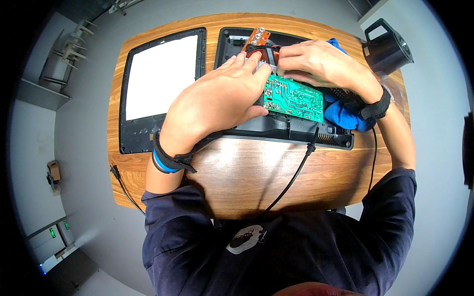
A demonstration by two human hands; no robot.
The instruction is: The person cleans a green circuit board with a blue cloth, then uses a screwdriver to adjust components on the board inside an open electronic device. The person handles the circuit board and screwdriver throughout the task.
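Observation:
A green circuit board (298, 101) lies solder side up over an opened black plastic housing (232, 132). My left hand (212, 96) stretches over the housing's left part, fingers extended. Its thumb touches the board's left edge, and its fingertips reach a copper-coloured coil (256, 54). My right hand (321, 59) is closed at the board's far edge, fingertips bent down and pressed together. What they pinch, if anything, is hidden. Beyond my left fingertips a small orange circuit board (256, 39) with round metallic parts stands tilted.
Left of the housing lies a black-framed panel (163, 79) with a white surface. Blue cloth (343, 116) is bunched at the housing's right. A black jug (387, 52) stands at the far right. A black cord (291, 180) runs toward me; a plug (115, 171) lies at the left edge.

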